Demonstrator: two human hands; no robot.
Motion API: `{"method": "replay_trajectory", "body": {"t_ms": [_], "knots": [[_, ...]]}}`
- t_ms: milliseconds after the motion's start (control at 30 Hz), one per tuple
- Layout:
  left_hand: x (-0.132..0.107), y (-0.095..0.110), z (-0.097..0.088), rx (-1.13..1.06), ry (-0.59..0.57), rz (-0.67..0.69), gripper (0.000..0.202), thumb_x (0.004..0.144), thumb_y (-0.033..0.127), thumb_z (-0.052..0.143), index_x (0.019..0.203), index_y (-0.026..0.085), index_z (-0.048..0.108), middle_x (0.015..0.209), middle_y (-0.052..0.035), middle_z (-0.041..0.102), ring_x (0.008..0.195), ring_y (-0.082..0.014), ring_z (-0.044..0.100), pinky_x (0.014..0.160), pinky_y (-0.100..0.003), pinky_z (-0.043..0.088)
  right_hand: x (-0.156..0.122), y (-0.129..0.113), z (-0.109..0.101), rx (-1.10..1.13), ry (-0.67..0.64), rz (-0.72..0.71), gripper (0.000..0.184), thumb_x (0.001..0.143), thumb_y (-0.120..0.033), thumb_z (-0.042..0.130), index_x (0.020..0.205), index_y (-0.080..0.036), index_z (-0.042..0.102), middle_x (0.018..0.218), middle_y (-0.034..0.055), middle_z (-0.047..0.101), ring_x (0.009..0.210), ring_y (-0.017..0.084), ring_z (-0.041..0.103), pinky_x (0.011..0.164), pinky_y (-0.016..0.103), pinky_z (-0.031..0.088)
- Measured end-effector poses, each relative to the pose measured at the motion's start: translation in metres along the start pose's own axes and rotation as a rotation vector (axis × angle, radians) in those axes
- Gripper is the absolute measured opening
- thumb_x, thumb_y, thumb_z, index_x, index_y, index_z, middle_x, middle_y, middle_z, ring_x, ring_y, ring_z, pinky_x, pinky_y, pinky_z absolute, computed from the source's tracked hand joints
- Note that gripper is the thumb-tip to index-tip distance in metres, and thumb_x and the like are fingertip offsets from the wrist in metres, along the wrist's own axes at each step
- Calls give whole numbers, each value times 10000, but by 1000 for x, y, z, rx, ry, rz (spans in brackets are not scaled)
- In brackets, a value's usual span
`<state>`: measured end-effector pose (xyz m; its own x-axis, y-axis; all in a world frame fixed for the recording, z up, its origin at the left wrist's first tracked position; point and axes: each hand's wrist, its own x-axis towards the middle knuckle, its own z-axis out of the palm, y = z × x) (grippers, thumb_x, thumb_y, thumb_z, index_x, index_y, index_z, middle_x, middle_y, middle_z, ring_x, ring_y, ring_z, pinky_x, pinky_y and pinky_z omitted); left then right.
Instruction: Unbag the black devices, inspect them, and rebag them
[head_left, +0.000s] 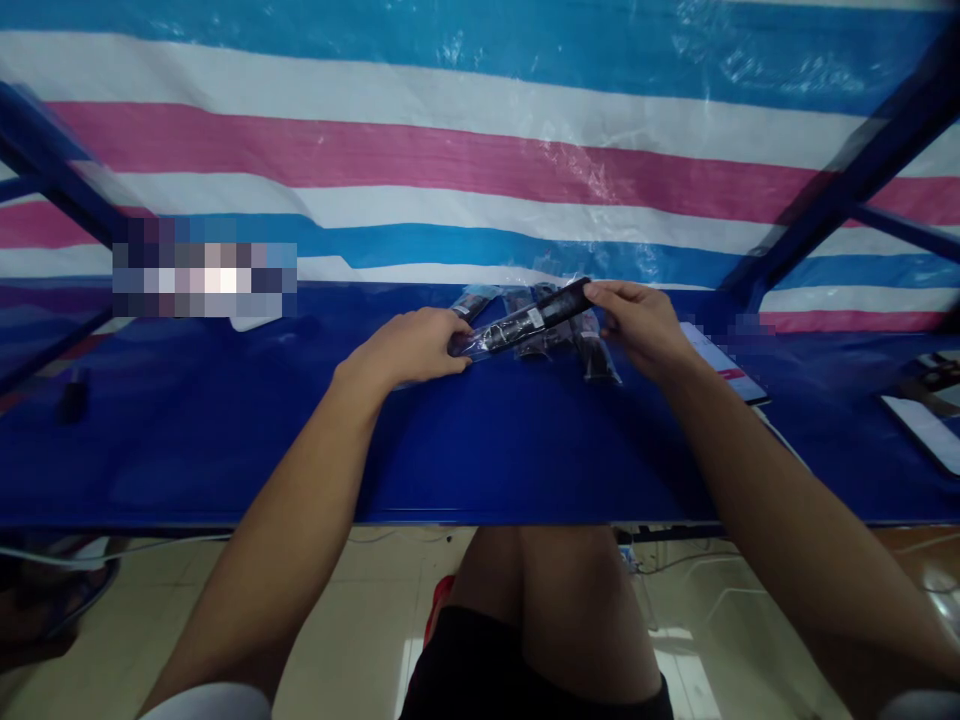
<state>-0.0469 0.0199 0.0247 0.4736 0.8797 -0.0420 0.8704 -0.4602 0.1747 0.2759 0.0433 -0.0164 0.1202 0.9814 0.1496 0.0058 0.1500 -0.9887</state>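
A long black object in a clear plastic bag (534, 320), with a small white label on it, is held slantwise above the blue table. My left hand (420, 345) is closed round the bag's lower left end. At the upper right end, my right hand (637, 318) pinches the dark tip between thumb and fingers. What kind of object it is, I cannot tell. Just behind it on the table lie several more black items in clear bags (598, 358), partly hidden by the held one.
The blue table (480, 450) runs across the view, with a striped plastic sheet (450, 150) behind it. A flat device with a lit screen (724, 365) lies beyond my right forearm. A small dark object (73, 395) is at the far left. Blue frame bars slope at both sides.
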Motion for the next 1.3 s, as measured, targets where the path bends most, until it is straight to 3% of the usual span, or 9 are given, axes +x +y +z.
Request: {"method": "replay_trajectory", "body": {"t_ms": [133, 267, 433, 533, 633, 733, 900, 1133, 1300], "knots": [[0, -8, 1, -29, -24, -21, 524, 886, 424, 714, 1369, 228, 771, 1317, -123, 801, 1087, -315, 751, 846, -392, 547, 11, 6, -7, 106, 163, -175, 313, 766, -331, 945, 1032, -257, 798, 1055, 30, 773, 923, 188, 740, 719, 303, 631], [-2, -18, 1, -67, 0, 15, 519, 864, 395, 733, 1356, 234, 779, 1278, -117, 817, 1059, -304, 762, 877, -395, 571, 17, -2, -16, 176, 170, -259, 423, 855, -436, 884, 1243, -350, 738, 1240, 32, 766, 1135, 262, 760, 799, 387, 660], [-7, -4, -4, -161, 118, 154, 762, 819, 556, 862, 1487, 226, 701, 1449, -159, 715, 1298, -375, 680, 1081, -488, 546, 4, -16, -9, 86, 72, -241, 625, 844, -574, 883, 1385, -356, 656, 1137, 59, 778, 996, 285, 777, 709, 396, 627], [-8, 19, -3, -384, 229, 260, 815, 870, 552, 857, 1598, 291, 601, 1601, -129, 622, 1409, -343, 629, 1166, -482, 517, -16, -20, 10, 41, -124, -56, 544, 753, -566, 959, 1139, -276, 710, 955, 49, 775, 835, 241, 755, 699, 376, 620], [-4, 38, 3, -520, 232, 360, 847, 870, 495, 887, 1633, 320, 563, 1664, -108, 585, 1476, -338, 591, 1188, -487, 510, -35, -20, 27, 24, -308, 99, 503, 674, -552, 1012, 943, -233, 733, 811, 24, 756, 663, 179, 683, 588, 313, 558], [0, 44, 9, -568, 202, 424, 682, 874, 431, 894, 1511, 298, 689, 1580, -97, 669, 1455, -340, 615, 1152, -486, 537, -43, -20, 33, 6, -390, 154, 501, 635, -542, 1038, 876, -219, 741, 796, 15, 768, 643, 159, 674, 575, 286, 532], [-4, 35, -1, -573, 245, 388, 381, 941, 302, 774, 1316, 238, 805, 1264, -92, 804, 1187, -270, 740, 1084, -451, 560, -44, -26, 26, -68, -496, 181, 425, 707, -513, 1013, 927, -214, 808, 846, 32, 803, 676, 160, 699, 587, 276, 549], [-8, 35, -1, -564, 49, 353, 578, 864, 351, 835, 1420, 237, 729, 1285, -96, 788, 1102, -262, 756, 937, -403, 609, -42, -17, 27, -20, -462, 198, 400, 683, -423, 1042, 908, -213, 786, 833, 46, 813, 690, 169, 758, 630, 288, 645], [-11, 58, 9, -363, 149, 312, 562, 970, 342, 705, 1519, 248, 626, 1425, -118, 729, 1253, -289, 715, 1023, -427, 569, -34, -5, 30, -53, -285, 22, 438, 715, -497, 1007, 950, -216, 766, 829, 48, 810, 727, 198, 783, 710, 342, 693]]}}
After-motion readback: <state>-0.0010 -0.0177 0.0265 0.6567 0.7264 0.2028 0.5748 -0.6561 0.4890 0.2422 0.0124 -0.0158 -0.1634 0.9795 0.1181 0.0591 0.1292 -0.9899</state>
